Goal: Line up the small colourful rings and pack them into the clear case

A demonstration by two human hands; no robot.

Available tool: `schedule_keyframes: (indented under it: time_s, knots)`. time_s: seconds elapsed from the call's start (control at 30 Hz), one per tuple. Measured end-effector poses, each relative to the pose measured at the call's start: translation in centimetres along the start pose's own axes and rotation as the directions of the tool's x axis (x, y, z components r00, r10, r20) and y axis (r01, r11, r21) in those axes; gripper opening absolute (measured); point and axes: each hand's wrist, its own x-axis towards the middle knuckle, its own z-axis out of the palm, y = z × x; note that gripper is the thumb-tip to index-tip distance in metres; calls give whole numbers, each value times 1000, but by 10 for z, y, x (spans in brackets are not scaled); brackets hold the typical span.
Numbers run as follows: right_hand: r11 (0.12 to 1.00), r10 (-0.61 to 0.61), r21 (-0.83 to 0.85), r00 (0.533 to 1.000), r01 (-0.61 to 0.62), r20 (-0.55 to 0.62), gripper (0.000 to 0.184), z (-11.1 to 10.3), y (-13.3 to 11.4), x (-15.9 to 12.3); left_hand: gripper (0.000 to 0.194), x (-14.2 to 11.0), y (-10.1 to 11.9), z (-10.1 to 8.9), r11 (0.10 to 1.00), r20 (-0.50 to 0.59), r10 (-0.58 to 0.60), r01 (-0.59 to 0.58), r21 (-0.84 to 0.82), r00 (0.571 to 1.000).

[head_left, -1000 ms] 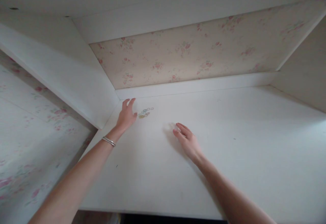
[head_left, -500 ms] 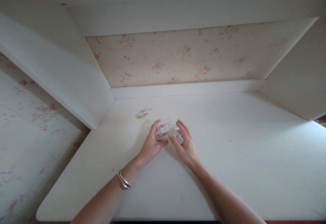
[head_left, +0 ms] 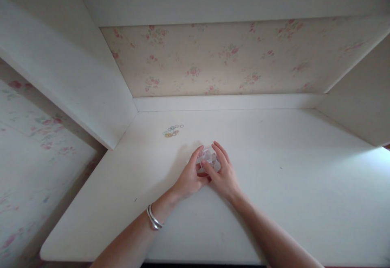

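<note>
Both hands meet around a small clear plastic container [head_left: 209, 155] over the middle of the white desk. My left hand [head_left: 189, 178] is closed on its left side, the thumb lying low and the fingers behind. From the right, my right hand [head_left: 224, 176] grips it with thumb in front and fingers over the far side. Whether the container is one piece or two fitted together cannot be made out. Behind and to the left, a loose cluster of small coloured rubber bands [head_left: 172, 131] lies on the desk, touched by neither hand.
The white desktop [head_left: 292, 203] runs back to a low white ledge [head_left: 231, 102] under flowered wallpaper. White panels stand at the left [head_left: 91, 77] and right [head_left: 362, 97]. A small dark mark [head_left: 135, 199] shows left of my left forearm.
My left hand has come from beside the rubber bands to the right hand, bringing a clear plastic piece. Over the last half second the two clear pieces have come together between my hands.
</note>
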Motion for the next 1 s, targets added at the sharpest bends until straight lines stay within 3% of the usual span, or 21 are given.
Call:
schedule_keyframes:
  time_s: [0.13, 0.23, 0.33, 0.43, 0.53, 0.73, 1.0]
  knots:
    - [1000, -10, 28, 1000, 10, -23, 54, 1, 0, 0, 89, -2, 2, 1, 999, -13, -31, 31, -34, 999]
    - [996, 18, 92, 999, -16, -29, 51, 1, 3, 1, 76, 0, 1, -1, 1000, -71, -4, 4, -2, 997]
    - [957, 138, 261, 990, -127, -26, 46, -1, 8, 5, 65, 2, 0, -4, 1000, -114, -11, 13, 13, 993]
    - [868, 307, 402, 951, -291, 26, 47, -4, 13, 10, 60, 2, 3, -4, 996, -117, -83, 79, -33, 990]
    - [794, 389, 469, 916, -386, 95, 48, -7, 16, 13, 51, 1, 7, -4, 993, -109, -115, 111, -43, 987]
    - [798, 393, 453, 913, -398, 110, 47, -6, 14, 9, 43, 2, 9, -6, 990, -204, -129, 139, 36, 970]
    - [827, 376, 419, 923, -375, 83, 44, -5, 15, 7, 43, 2, 9, -7, 989, -209, -120, 135, 57, 971]
